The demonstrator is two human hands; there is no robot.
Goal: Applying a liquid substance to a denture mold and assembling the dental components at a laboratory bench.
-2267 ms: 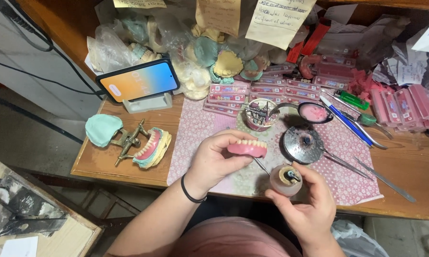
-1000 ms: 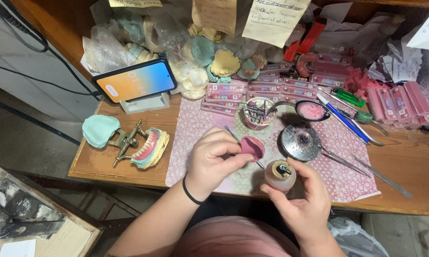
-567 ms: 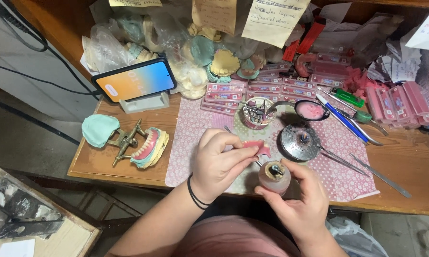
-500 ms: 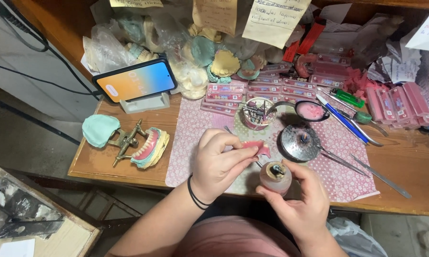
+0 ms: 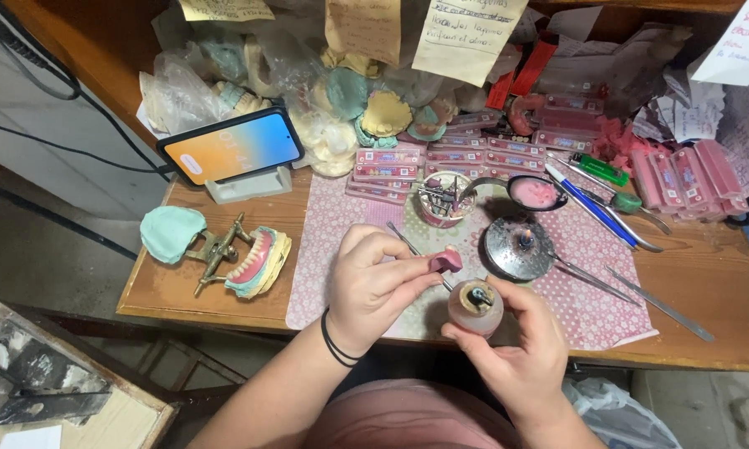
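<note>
i see my left hand (image 5: 374, 283) closed around a pink denture (image 5: 447, 261), pinched at the fingertips just above the flowered mat (image 5: 341, 224) in the middle of the table (image 5: 707, 283). a thin metal tool (image 5: 407, 247) runs under that hand's fingers, touching the denture; which hand grips it i cannot tell. my right hand (image 5: 520, 349) is wrapped around a small round jar (image 5: 475, 307), held upright just beside and below the denture, its dark opening facing up. a black band (image 5: 336, 345) sits on my left wrist. just beyond the jar stands a round metal burner (image 5: 517, 249), with a bowl of pink wax (image 5: 535, 193) behind it and a cup of tools (image 5: 442, 198) to its left. well off to the left lies an articulator with teeth (image 5: 241, 259), next to a green cast (image 5: 171, 234). a phone (image 5: 231, 146) leans on its stand behind them. pink tooth cards (image 5: 457, 154) line the back.
</note>
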